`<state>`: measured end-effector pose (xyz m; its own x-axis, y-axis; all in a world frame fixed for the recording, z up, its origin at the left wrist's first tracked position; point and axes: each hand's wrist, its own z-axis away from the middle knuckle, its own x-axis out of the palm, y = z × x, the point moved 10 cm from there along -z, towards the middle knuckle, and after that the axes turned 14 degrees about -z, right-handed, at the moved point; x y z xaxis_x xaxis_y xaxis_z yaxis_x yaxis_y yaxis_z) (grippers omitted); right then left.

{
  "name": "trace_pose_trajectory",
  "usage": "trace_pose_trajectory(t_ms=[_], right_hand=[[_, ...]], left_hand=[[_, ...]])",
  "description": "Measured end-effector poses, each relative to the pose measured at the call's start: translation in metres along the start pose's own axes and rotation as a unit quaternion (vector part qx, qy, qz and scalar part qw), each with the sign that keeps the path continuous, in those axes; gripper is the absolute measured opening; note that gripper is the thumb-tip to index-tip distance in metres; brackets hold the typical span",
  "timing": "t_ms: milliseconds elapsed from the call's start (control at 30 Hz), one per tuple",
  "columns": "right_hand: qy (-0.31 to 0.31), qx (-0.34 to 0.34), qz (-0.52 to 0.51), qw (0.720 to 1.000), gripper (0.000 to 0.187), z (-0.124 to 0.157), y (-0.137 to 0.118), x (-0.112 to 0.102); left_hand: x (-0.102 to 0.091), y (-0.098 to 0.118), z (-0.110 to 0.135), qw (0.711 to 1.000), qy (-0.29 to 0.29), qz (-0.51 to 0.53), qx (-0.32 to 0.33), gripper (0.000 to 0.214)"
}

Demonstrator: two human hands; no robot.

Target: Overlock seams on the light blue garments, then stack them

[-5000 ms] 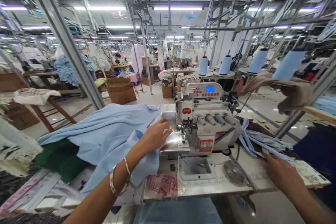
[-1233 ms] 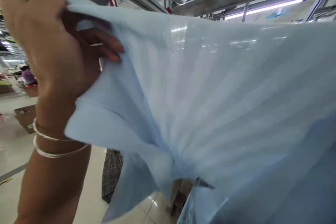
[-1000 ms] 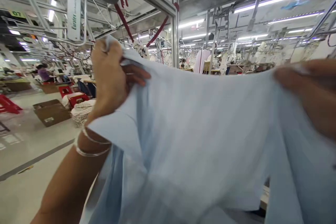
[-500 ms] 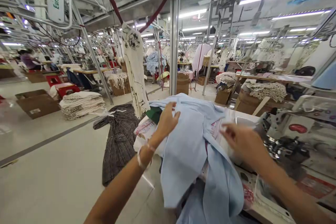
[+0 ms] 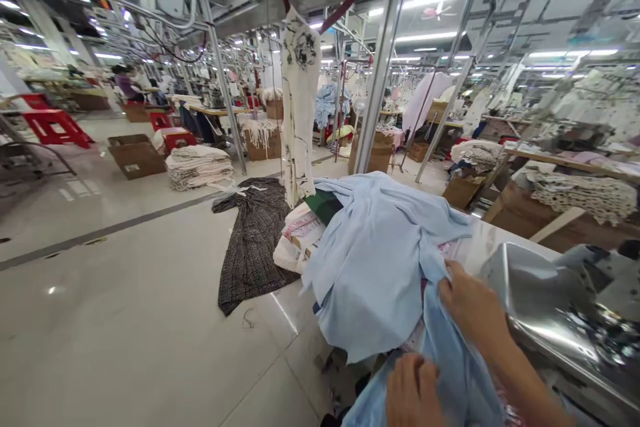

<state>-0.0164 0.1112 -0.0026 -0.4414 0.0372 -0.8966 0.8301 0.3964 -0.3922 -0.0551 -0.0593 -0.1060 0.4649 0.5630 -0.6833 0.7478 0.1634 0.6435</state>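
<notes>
A light blue cloth garment [image 5: 375,260] lies bunched in a heap on the sewing table's white top [image 5: 493,240]. My right hand [image 5: 473,310] pinches a fold of it near the table's middle, with the forearm coming in from the lower right. Just below, at the bottom edge of the picture, my left hand [image 5: 410,390] is gathered into the same cloth, its fingers partly hidden. A blurred, shiny steel plate [image 5: 535,300] of the overlock sewing machine sits to the right of my right hand. The rest of the machine is out of view.
White bundles [image 5: 297,240] and dark green cloth [image 5: 324,205] sit behind the heap. A patterned white garment [image 5: 300,100] hangs above them. A dark patterned garment [image 5: 250,247] lies on the tiled floor [image 5: 125,320]. Cardboard boxes [image 5: 135,155], folded stacks [image 5: 199,167] and a distant worker [image 5: 125,83] stand beyond.
The cloth held up in the air has come down onto the table heap. Both hands have moved down and right and now grip it. The view has turned left, away from the sewing machine.
</notes>
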Motion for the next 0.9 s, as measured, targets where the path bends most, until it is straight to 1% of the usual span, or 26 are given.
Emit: trace_pose_trajectory(t_ms=[33, 67, 100, 133, 167, 200, 267, 300, 333, 433, 500, 533, 600, 633, 700, 767, 800, 867, 900], right_hand=[[0.004, 0.005, -0.030, 1.000, 0.039, -0.004, -0.002, -0.008], [0.007, 0.008, -0.055, 0.998, 0.044, -0.008, -0.005, -0.016], [0.003, 0.011, -0.105, 0.994, 0.049, -0.014, -0.010, -0.021], [-0.007, 0.013, -0.175, 0.985, 0.053, -0.020, -0.017, -0.024], [-0.021, 0.014, -0.253, 0.967, 0.056, -0.027, -0.025, -0.024], [-0.037, 0.013, -0.328, 0.944, 0.059, -0.035, -0.035, -0.022], [-0.078, 0.007, -0.432, 0.898, 0.059, -0.049, -0.056, -0.009], [-0.104, 0.000, -0.448, 0.888, 0.057, -0.056, -0.066, 0.001], [-0.132, -0.008, -0.440, 0.888, 0.055, -0.060, -0.074, 0.013], [-0.211, -0.040, -0.416, 0.884, 0.054, -0.069, -0.089, 0.052], [-0.225, -0.072, -0.385, 0.892, 0.050, -0.075, -0.091, 0.066], [-0.221, -0.090, -0.369, 0.898, 0.042, -0.078, -0.091, 0.069], [-0.205, -0.123, -0.339, 0.910, 0.021, -0.085, -0.090, 0.068], [-0.200, -0.134, -0.328, 0.914, 0.015, -0.088, -0.090, 0.065], [-0.199, -0.143, -0.315, 0.917, 0.019, -0.091, -0.092, 0.059], [-0.213, -0.138, -0.315, 0.915, 0.027, -0.089, -0.100, 0.053], [-0.224, -0.135, -0.319, 0.911, 0.030, -0.086, -0.106, 0.051], [-0.250, -0.137, -0.335, 0.898, 0.034, -0.079, -0.120, 0.049], [-0.261, -0.142, -0.345, 0.891, 0.035, -0.077, -0.127, 0.048]], left_hand=[[-0.004, 0.003, -0.007, 0.999, -0.001, 0.027, -0.020, 0.059], [-0.007, 0.005, -0.017, 0.997, -0.014, 0.065, -0.048, 0.066], [-0.009, 0.007, -0.029, 0.991, -0.035, 0.107, -0.075, 0.068], [-0.012, 0.007, -0.042, 0.983, -0.055, 0.149, -0.096, 0.065], [-0.017, 0.004, -0.055, 0.973, -0.071, 0.189, -0.114, 0.056], [-0.023, -0.002, -0.068, 0.962, -0.078, 0.227, -0.129, 0.045], [-0.041, -0.027, -0.091, 0.944, -0.066, 0.289, -0.147, 0.030], [-0.050, -0.043, -0.100, 0.939, -0.060, 0.306, -0.147, 0.028], [-0.057, -0.060, -0.108, 0.938, -0.061, 0.310, -0.142, 0.029], [-0.067, -0.103, -0.120, 0.953, -0.116, 0.257, -0.112, 0.033], [-0.072, -0.120, -0.122, 0.964, -0.142, 0.208, -0.092, 0.033], [-0.075, -0.124, -0.123, 0.967, -0.144, 0.191, -0.085, 0.033], [-0.081, -0.126, -0.123, 0.975, -0.129, 0.159, -0.084, 0.032], [-0.085, -0.124, -0.123, 0.980, -0.111, 0.137, -0.091, 0.031], [-0.093, -0.116, -0.123, 0.990, -0.060, 0.077, -0.099, 0.029], [-0.099, -0.100, -0.127, 0.997, -0.004, 0.012, -0.082, 0.032], [-0.100, -0.091, -0.131, 0.998, 0.019, -0.009, -0.066, 0.037], [-0.096, -0.076, -0.146, 0.998, 0.041, 0.005, -0.038, 0.046], [-0.092, -0.073, -0.157, 0.998, 0.037, 0.040, -0.034, 0.043]])
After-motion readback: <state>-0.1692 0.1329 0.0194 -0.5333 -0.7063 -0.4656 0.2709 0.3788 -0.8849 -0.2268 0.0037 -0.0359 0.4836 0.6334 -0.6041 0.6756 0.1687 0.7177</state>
